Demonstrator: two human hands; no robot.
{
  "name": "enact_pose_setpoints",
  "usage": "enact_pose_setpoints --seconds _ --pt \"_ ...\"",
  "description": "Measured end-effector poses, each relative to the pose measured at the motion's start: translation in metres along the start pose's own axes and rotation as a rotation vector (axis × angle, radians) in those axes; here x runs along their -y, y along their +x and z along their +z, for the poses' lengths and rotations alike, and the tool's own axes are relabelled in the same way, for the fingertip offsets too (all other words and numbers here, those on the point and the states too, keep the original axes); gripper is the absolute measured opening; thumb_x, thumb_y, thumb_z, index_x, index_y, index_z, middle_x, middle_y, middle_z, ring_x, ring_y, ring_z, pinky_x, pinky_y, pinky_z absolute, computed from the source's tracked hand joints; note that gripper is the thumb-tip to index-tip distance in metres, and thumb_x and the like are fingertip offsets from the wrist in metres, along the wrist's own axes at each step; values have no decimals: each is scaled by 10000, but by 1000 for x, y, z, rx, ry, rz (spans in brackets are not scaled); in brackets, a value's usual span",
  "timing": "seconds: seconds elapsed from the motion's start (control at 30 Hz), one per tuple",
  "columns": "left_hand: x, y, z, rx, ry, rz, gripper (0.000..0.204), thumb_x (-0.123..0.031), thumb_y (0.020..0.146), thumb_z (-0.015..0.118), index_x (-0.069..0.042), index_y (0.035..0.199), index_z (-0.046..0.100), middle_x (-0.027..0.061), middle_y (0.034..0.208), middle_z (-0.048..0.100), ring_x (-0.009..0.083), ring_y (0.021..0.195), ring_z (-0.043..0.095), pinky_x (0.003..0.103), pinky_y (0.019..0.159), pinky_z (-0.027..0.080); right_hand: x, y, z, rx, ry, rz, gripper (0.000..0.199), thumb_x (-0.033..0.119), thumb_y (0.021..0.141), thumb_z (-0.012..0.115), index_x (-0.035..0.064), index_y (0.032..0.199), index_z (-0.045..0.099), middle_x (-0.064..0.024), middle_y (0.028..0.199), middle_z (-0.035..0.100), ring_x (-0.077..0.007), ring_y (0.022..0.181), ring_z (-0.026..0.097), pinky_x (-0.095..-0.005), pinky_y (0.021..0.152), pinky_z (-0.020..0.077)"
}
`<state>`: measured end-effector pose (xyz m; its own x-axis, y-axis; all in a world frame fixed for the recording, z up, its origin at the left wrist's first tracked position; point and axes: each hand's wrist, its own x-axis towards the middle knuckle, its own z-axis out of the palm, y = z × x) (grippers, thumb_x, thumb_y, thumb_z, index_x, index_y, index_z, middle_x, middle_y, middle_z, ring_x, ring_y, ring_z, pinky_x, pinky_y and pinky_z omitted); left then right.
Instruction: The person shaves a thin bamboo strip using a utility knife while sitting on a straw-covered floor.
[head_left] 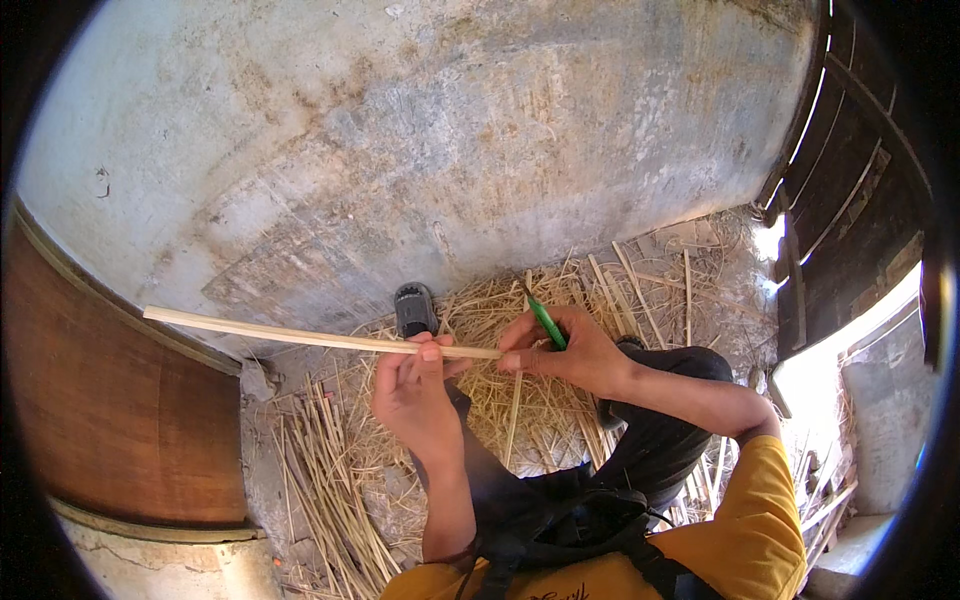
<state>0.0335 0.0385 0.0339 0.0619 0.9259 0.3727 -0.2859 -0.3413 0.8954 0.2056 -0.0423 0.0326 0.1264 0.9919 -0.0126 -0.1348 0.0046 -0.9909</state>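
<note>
Pinching a long pale strip (pixel 270 332) near one end, thumb on top and fingers folded around it, the left hand (pixel 415 390) carries most of its length, which reaches out to the left in the air, well above the floor. Meeting it at the short end, the right hand (pixel 575 350) has thumb and finger closed on the tip and also grasps a green-handled tool (pixel 545 322), probably a knife, its dark point tipped up and away from the left hand. If the step is splitting or trimming that end, as it seems, the left hand would do best to grip firmly just behind the working spot, with its thumb clear of the blade's path. The long free part is likely to sag or swing, so a level hold and short, even strokes should help. Cutting away from the legs would be safer. Below, loose shavings (pixel 545 410) litter the floor in front of the wall (pixel 520 150), near a dark shoe (pixel 413 308); a pile of sticks (pixel 335 490) lies to the left, apart from the work.
</note>
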Motion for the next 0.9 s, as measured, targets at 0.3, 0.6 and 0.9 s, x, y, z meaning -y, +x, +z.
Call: enact_pose_setpoints --seconds 0.3,0.6,0.9 --pt "-1 1 -1 -31 -15 33 240 -190 1019 669 38 1094 663 134 986 710 175 883 712 308 665 666 -10 1 -5 5 -11 -34 204 157 918 789 28 1069 742 -64 999 748 -127 959 684 -298 893 536" --pt "-6 -6 -17 283 -16 -161 400 -294 1079 557 43 1287 605 74 945 635 189 846 693 352 752 633 -8 9 -15 -106 -170 -242 285 70 983 646 12 1260 680 -111 1237 725 -168 1160 667 -332 1028 501" --pt "5 -23 -18 726 -96 -339 376 -243 1125 453 18 1365 578 36 924 571 131 826 589 283 745 513 2 10 -10 -13 -27 -271 412 79 964 719 4 1356 617 -158 1190 714 -203 1104 687 -355 923 600"
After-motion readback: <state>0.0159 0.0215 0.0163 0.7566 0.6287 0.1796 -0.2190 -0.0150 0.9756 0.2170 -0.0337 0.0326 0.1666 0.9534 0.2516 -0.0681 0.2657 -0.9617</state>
